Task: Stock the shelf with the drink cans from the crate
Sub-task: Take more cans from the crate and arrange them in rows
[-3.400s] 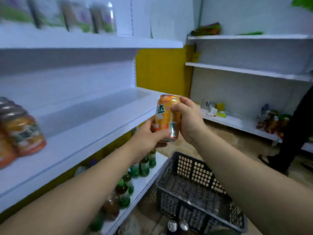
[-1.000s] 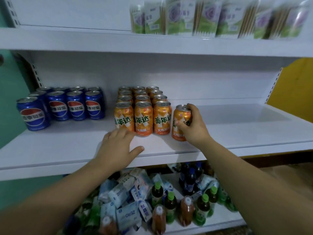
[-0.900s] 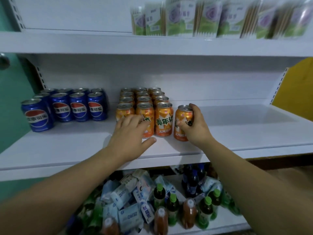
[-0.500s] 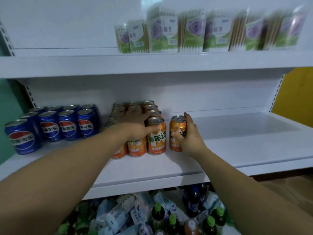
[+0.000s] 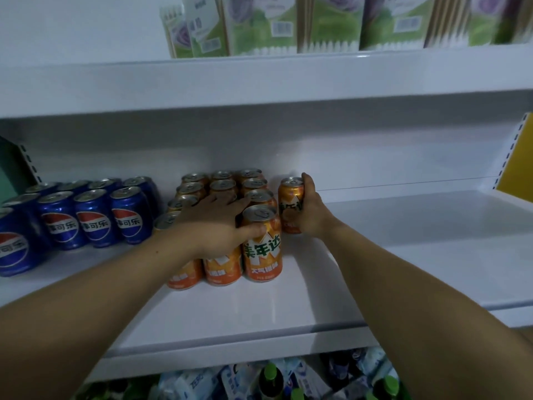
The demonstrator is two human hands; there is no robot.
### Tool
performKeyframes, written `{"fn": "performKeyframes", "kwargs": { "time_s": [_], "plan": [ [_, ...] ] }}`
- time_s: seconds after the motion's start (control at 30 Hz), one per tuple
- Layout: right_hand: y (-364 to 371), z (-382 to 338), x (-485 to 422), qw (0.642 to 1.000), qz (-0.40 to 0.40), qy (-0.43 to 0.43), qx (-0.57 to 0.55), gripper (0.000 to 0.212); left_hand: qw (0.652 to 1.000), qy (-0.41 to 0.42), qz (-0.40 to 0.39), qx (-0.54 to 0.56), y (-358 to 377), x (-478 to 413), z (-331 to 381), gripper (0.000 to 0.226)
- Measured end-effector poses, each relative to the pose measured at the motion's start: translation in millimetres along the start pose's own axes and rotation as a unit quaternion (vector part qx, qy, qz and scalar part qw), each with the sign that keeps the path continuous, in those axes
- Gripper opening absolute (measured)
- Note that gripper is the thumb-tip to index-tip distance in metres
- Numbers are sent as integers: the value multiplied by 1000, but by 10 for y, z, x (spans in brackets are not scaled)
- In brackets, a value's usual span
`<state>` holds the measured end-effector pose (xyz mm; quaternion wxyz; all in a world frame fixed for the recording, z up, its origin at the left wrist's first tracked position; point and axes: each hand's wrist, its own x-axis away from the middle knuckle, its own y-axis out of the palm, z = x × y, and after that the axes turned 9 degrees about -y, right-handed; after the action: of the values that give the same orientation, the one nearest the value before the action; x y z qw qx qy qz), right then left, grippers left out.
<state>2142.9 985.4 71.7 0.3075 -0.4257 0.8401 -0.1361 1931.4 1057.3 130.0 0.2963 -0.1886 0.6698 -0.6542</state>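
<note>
A block of orange drink cans [image 5: 262,249] stands in rows on the white middle shelf [image 5: 403,255]. My left hand [image 5: 216,223] lies flat across the tops of the front and middle cans, fingers spread and the thumb against the front right can. My right hand [image 5: 313,215] grips one more orange can [image 5: 290,197], which stands upright on the shelf just right of the block, level with its rear rows. The crate is out of view.
Blue cola cans [image 5: 95,220] fill the left of the same shelf. Bare shelf runs to the right of the held can. Green and purple packets [image 5: 288,24] line the shelf above. Bottles and pouches [image 5: 271,376] crowd the shelf below.
My right hand slid its orange can from the shelf's front back alongside the block. My left hand moved from the shelf's front edge onto the can tops. The view came closer.
</note>
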Motion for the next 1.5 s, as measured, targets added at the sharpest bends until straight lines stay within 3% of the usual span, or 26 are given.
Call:
{"fn": "performKeyframes", "kwargs": {
  "time_s": [0.07, 0.17, 0.3, 0.5, 0.7, 0.77, 0.83, 0.97, 1.13, 1.27, 1.33, 1.5],
  "plan": [
    [25, 70, -149, 1000, -4, 6, -25, 86, 1000, 1, 1, -4, -16, -1, 2, 80],
    [76, 167, -320, 999, -17, 16, -26, 103, 1000, -5, -13, -12, -32, 5, 6, 82],
    [153, 277, -544, 997, 10, 54, -55, 65, 999, -23, -30, -11, -16, -6, -15, 97],
    [258, 372, -729, 1000, -1, 13, -11, 112, 999, -24, -41, -7, 16, -42, -53, 96],
    [225, 389, -692, 999, 9, -8, 42, 102, 998, -29, -48, -6, 6, -36, -44, 97],
    [174, 297, -643, 999, -15, -5, 44, 106, 998, -32, -54, -2, -5, -24, -29, 97],
    [96, 178, -577, 997, -51, 6, 55, 96, 998, -33, -59, 2, -31, -6, -8, 95],
    [-92, 50, -371, 990, -25, 30, 133, 112, 998, -28, -62, 13, -57, 19, 9, 83],
    [-561, -422, 213, 952, -73, 85, 285, 79, 996, -4, -72, 48, -167, 55, 28, 88],
    [-948, -756, 702, 922, -74, 136, 354, 75, 995, 11, -69, 71, -375, 238, 153, 88],
    [-1109, -929, 1000, 913, -66, 146, 376, 75, 993, 34, -68, 90, -466, 392, 323, 77],
    [-1476, -1299, 1926, 888, -40, 206, 410, 74, 984, 153, -75, 48, -451, 991, 1012, 84]
  ]
}}
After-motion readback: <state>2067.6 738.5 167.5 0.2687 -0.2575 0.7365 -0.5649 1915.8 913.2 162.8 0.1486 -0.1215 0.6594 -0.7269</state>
